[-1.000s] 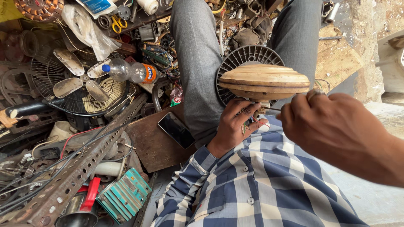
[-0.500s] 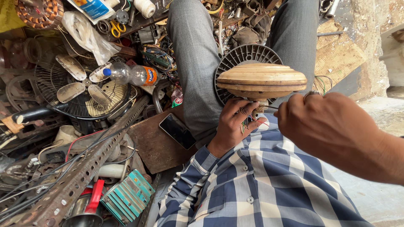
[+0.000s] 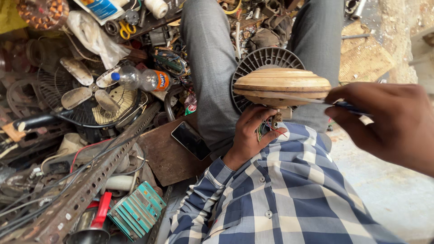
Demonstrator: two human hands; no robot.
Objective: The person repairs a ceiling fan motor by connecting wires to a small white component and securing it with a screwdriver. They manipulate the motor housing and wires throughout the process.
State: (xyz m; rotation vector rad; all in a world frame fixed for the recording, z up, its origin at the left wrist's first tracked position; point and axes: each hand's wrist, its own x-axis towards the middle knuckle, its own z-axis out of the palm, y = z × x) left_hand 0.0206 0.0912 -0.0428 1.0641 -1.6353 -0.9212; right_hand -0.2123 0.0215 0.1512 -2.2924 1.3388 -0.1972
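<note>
The person sits among scrap with a cream-coloured fan motor housing [image 3: 282, 86] held up over the lap, between the 2 grey trouser legs. The left hand [image 3: 253, 135] grips it from below, fingers curled around the stem where a few coloured wires [image 3: 271, 126] hang out. The right hand [image 3: 384, 119] comes in from the side with its fingers pinched around the blue handle of a screwdriver [image 3: 316, 100], whose thin shaft lies along the seam of the housing. Behind the housing sits a round dark fan grille [image 3: 253, 68].

As far as I can judge, the housing is still closed: its 2 halves sit together and no screws or parts lie loose by the hands, so the opening looks only begun, with most of it left to do.

Against the picture from 1 second ago, the right hand has moved lower and further right, and the tool's shaft now shows clearly across the housing, where before the hand covered it. The left hand stays where it was under the stem, and the housing is still at the same height.

On the floor to the left lie a dark phone [image 3: 190, 140] on a rusty plate, a plastic bottle [image 3: 140, 79] and a slotted steel angle [image 3: 90, 180].
</note>
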